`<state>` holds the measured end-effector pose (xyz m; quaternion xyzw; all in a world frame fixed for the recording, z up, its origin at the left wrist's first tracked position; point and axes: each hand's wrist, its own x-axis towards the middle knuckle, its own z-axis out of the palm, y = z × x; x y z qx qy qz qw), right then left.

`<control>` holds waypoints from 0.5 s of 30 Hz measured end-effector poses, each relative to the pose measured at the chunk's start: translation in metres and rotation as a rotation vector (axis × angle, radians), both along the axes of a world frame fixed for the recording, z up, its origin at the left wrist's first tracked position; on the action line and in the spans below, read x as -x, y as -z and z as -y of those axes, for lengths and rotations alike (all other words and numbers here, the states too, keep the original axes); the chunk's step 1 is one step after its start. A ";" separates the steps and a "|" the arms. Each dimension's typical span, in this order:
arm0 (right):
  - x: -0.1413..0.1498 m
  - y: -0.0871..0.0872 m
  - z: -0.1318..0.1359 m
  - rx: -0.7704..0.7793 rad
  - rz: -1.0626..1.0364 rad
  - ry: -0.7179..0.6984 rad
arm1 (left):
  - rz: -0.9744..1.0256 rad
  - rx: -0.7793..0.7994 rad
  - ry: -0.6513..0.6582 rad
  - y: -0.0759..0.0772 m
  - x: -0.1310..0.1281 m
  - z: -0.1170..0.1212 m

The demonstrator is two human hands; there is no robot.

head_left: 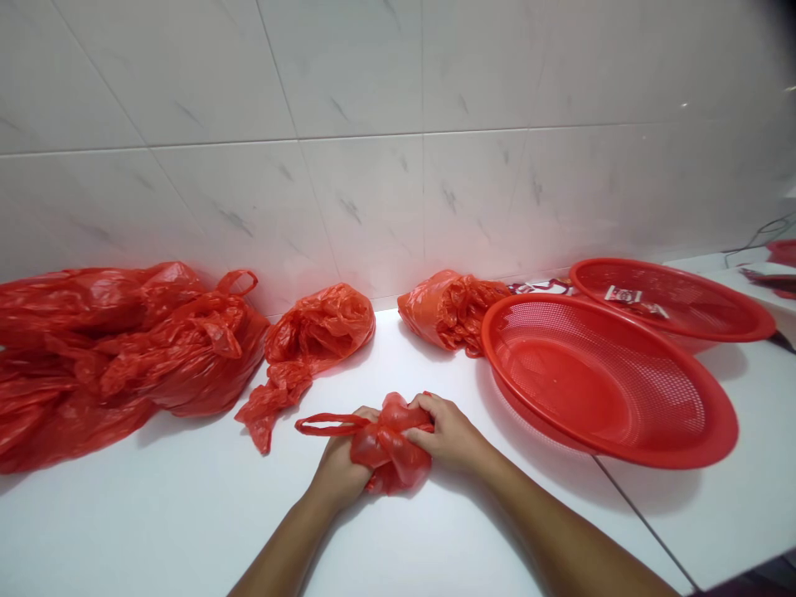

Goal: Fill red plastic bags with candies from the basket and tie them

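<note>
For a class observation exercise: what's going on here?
A person's left hand and right hand grip a bunched red plastic bag on a white counter. Crumpled red bags lie along the tiled wall, and a red mesh basket sits to the right, overlapping another.

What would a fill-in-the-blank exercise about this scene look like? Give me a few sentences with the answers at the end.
The left hand and right hand grip a crumpled ____ plastic bag.
A looped ____ of that bag sticks out past the left hand.
A red mesh basket sits to the ____ of the hands.
The wall behind the white counter is covered in marble-patterned ____.

Missing words: red; handle; right; tiles.
</note>
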<state>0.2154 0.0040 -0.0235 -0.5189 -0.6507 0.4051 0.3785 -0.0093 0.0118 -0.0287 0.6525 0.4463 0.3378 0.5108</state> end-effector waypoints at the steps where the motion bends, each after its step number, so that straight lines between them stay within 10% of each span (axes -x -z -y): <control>1: 0.000 0.002 -0.001 -0.012 0.003 0.006 | -0.032 -0.017 -0.004 0.001 0.001 -0.001; 15: 0.009 0.008 0.001 0.022 0.231 0.065 | -0.244 -0.558 0.184 -0.015 -0.001 0.015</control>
